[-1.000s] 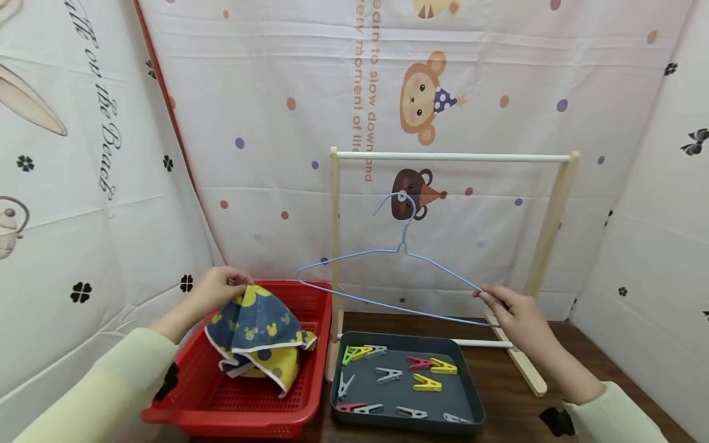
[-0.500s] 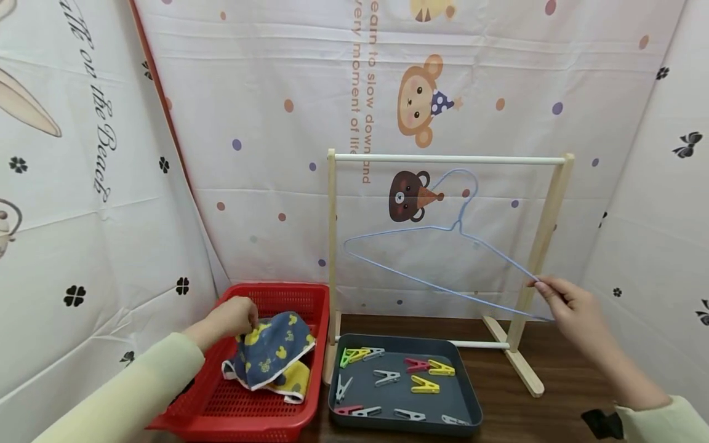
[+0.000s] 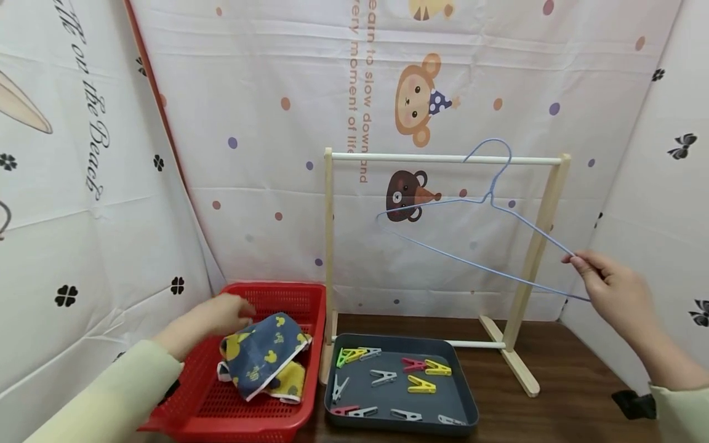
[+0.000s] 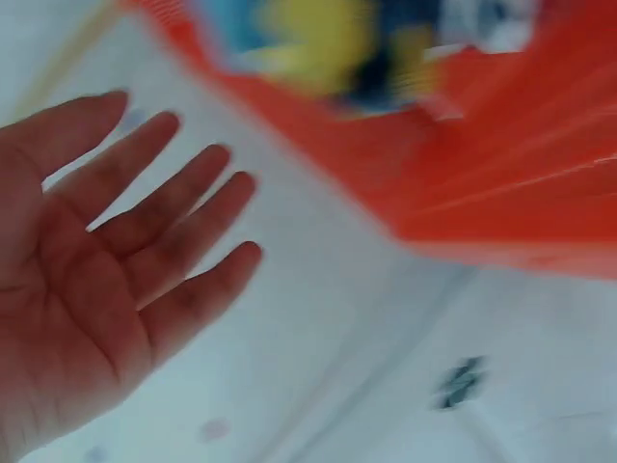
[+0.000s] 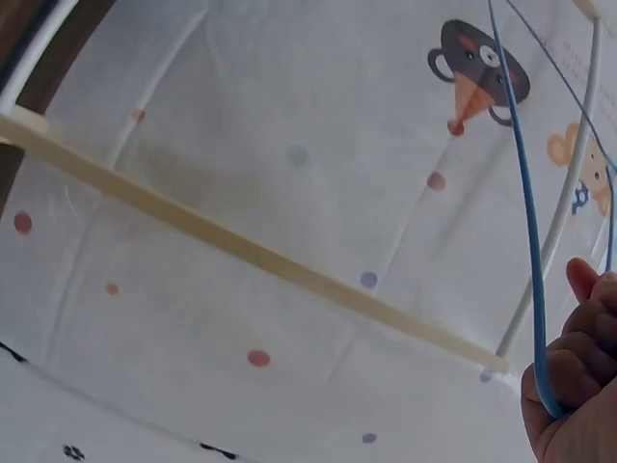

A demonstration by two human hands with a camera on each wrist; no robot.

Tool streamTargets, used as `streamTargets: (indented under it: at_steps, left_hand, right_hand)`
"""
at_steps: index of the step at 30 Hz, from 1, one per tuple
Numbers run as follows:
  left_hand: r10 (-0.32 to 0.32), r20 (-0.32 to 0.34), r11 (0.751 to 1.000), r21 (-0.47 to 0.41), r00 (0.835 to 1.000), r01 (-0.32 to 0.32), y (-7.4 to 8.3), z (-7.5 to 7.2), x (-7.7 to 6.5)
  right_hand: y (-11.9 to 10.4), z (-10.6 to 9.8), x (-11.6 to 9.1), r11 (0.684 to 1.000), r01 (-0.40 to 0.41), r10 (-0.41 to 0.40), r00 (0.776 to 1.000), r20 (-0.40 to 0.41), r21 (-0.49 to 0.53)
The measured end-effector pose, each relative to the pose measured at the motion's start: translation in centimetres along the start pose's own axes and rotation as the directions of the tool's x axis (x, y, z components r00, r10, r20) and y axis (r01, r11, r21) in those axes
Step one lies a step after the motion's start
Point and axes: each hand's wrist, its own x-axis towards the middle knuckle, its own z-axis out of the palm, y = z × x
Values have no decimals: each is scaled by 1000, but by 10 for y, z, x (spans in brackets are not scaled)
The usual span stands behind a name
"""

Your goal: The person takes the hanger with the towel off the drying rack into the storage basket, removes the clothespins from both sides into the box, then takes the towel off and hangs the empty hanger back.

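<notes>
My right hand (image 3: 620, 292) pinches the right end of a blue wire hanger (image 3: 490, 195). In the head view the hook of the hanger overlaps the white top bar (image 3: 399, 158) of a wooden rack; whether they touch I cannot tell. The right wrist view shows curled fingers (image 5: 583, 357) around the hanger's end. My left hand (image 3: 221, 317) hovers over the red basket (image 3: 221, 424), and in the left wrist view its fingers are spread and hold nothing. Below it a blue and yellow patterned cloth (image 3: 266, 354) with white edging lies crumpled in the basket.
A dark grey tray (image 3: 401, 344) with several clothespins (image 3: 422, 385) sits before the rack, right of the basket. The rack's right post (image 3: 537, 246) stands on a wooden foot (image 3: 517, 369) on the brown table (image 3: 565, 344). Patterned white curtains (image 3: 266, 92) enclose the back and sides.
My right hand has carried the hanger up and right, its hook rising to the level of the top bar. The left hand has lowered the cloth into the basket and let it go.
</notes>
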Motion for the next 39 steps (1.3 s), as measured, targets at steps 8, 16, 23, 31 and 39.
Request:
streamTargets:
  at_steps: [8,16,23,31,39]
  left_hand:
    - [177,-344,983,18,922,-182,56,-46,-39]
    - [215,-383,977,78,898,-201,75,-45,-70]
    - [223,-396,975,79,891,-209,74,-38,-78]
    - [243,-443,970,109,863,-217,73,-33,-76]
    - [275,-545,961,159,792,-225,54,-33,-61]
  right_hand:
    - [4,-19,18,989,-28,40,996,75,-147]
    - [23,-25,36,978,-34,81,971,225,-208]
    - [37,-14,31,981,-23,76,958,277,-190]
    - [58,-4,20,981,-70,114,962,248,-181]
    - [78,-16,21,964,-133,200,934,296,-232]
